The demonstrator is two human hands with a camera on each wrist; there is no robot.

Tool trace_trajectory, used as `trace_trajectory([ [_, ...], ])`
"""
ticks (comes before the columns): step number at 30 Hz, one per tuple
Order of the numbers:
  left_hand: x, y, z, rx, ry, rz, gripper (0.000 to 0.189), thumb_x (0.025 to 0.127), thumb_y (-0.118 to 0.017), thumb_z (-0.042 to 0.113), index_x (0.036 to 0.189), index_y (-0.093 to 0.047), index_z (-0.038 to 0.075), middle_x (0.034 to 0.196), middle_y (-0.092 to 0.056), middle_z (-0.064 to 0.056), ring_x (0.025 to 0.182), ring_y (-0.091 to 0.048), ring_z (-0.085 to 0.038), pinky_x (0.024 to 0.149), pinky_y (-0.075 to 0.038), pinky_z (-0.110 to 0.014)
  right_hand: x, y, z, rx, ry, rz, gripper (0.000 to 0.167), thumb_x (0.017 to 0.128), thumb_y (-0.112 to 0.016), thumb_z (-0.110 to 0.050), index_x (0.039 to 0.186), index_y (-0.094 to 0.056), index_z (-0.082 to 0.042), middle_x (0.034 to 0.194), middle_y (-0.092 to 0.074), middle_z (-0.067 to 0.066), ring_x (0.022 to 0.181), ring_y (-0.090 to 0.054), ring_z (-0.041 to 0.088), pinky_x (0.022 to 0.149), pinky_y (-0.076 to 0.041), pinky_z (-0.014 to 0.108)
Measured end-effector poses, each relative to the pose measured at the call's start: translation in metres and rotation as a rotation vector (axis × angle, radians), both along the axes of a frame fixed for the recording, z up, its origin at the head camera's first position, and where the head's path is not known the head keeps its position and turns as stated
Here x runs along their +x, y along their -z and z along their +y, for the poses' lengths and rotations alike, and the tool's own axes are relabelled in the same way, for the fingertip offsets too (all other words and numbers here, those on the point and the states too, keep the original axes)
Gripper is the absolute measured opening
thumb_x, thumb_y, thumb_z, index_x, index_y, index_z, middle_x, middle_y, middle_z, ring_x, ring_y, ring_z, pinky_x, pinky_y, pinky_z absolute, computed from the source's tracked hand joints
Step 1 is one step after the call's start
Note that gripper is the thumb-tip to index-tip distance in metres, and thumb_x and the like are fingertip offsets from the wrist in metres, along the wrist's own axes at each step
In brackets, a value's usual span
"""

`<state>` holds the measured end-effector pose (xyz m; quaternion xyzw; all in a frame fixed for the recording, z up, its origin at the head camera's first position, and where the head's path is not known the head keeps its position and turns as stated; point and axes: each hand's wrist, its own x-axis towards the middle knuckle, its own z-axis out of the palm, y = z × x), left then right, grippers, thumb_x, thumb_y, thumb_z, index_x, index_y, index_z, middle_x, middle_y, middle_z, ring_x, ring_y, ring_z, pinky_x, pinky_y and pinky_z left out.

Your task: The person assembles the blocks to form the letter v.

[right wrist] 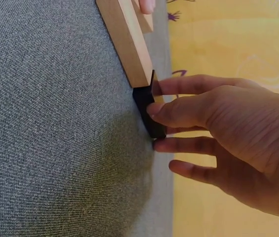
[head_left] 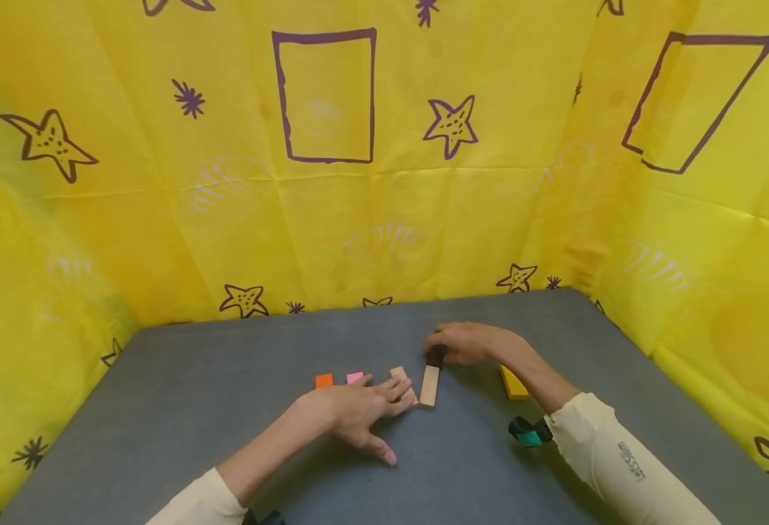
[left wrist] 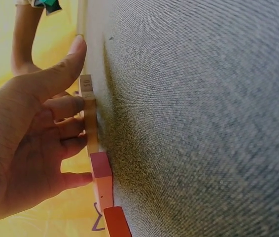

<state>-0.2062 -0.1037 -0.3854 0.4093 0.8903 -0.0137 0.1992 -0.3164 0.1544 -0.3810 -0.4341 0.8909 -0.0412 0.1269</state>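
Note:
My right hand (head_left: pixel 466 341) pinches a small black block (right wrist: pixel 147 111) between thumb and fingers. The black block is at the far end of a plain wooden block (head_left: pixel 428 386) lying on the table, its end right against the wood in the right wrist view. To the left, my left hand (head_left: pixel 361 412) stretches its fingers over a second wooden block (head_left: pixel 398 372), which lies at a slant with its near end close to the first. Left fingertips are right at the wood, and the thumb stands apart. A pink block (left wrist: pixel 101 168) is close to the little finger.
An orange block (head_left: pixel 324 380) lies left of the pink one. Under the right forearm sits a yellow block (head_left: pixel 514 386). The grey table (head_left: pixel 181 408) meets yellow patterned cloth walls (head_left: pixel 332 240) at the back and sides.

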Motion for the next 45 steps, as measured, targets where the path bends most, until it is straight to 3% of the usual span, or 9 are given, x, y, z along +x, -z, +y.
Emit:
trace_trajectory([
  [9, 0.0004, -0.0005, -0.0007, -0.002, 0.008, -0.008, 0.095, 0.093, -0.067, 0.065, 0.167, -0.026, 0.022, 0.178, -0.010, -0.004, 0.166, -0.015, -0.019, 0.131, -0.021, -0.059, 0.0001, -0.0013, -0.0017, -0.009, -0.036, -0.011, 0.032, 0.100, -0.069, -0.008, 0.131, -0.069, -0.015, 0.130, -0.066, 0.008, 0.117, -0.064, 0.025, 0.103, -0.056, 0.048],
  [23, -0.0004, -0.0011, -0.0020, 0.000, 0.007, -0.018, 0.095, 0.093, -0.066, 0.065, 0.167, -0.025, 0.022, 0.178, -0.009, -0.003, 0.166, -0.014, -0.020, 0.132, -0.019, -0.059, 0.0003, -0.0004, -0.0017, 0.007, 0.005, -0.034, 0.037, 0.098, -0.071, -0.009, 0.134, -0.068, -0.017, 0.135, -0.063, 0.008, 0.124, -0.061, 0.027, 0.108, -0.053, 0.051],
  [45, -0.0015, 0.0009, -0.0033, 0.009, 0.010, -0.019, 0.096, 0.093, -0.066, 0.065, 0.168, -0.025, 0.022, 0.178, -0.010, -0.003, 0.166, -0.014, -0.020, 0.131, -0.020, -0.061, -0.0006, -0.0023, -0.0023, 0.010, -0.011, -0.042, 0.036, 0.098, -0.072, -0.010, 0.133, -0.068, -0.016, 0.137, -0.063, 0.010, 0.128, -0.060, 0.029, 0.111, -0.051, 0.053],
])
